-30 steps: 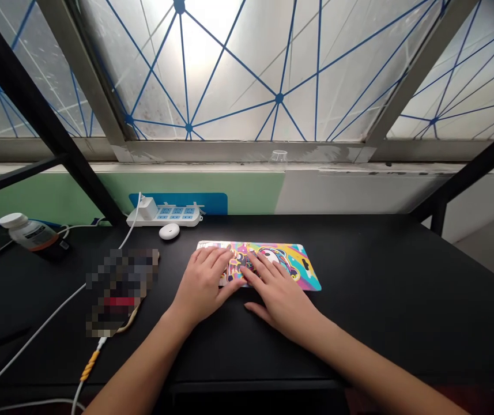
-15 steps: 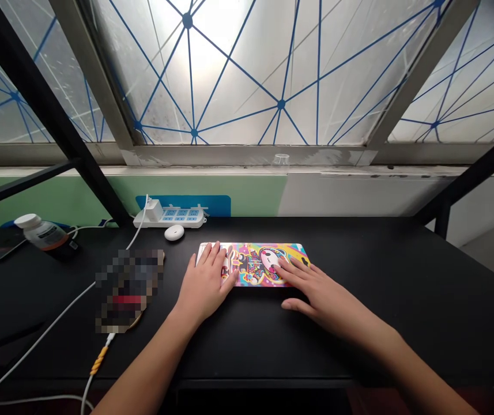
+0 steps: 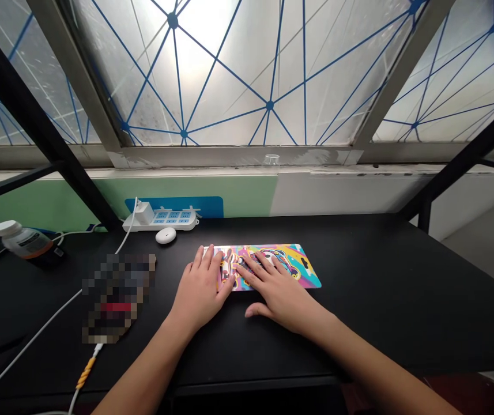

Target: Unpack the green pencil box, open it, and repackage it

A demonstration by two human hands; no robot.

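Grip: neither hand clenches or grasps anything; the left hand [image 3: 201,285] and the right hand [image 3: 279,294] both lie open, palms down, resting flat rather than pinching

Left hand: its fingers [image 3: 207,259] spread over the left end of the cartoon-printed sheet [image 3: 294,266], with the heel of the palm off the sheet on the black counter [image 3: 372,288]

Right hand: its fingers [image 3: 255,266] lie across the middle of the sheet, just beside the left hand, while its thumb [image 3: 251,311] sits apart on the counter below the near edge

Sheet: flat on the counter, in front of the person and roughly central, its bright pink, yellow and turquoise print partly covered by both hands

Progress: the sheet looks whole and unfolded, with nothing lifted, peeled or set on it as far as shows; the part under the hands is hidden

Nearby: a white power strip [image 3: 160,220] and a white oval case [image 3: 166,235] lie beyond the sheet; a pill bottle [image 3: 24,242] stands far left; a pixelated patch [image 3: 117,297] hides something left of the left hand, and a white cable [image 3: 26,340] runs along the counter
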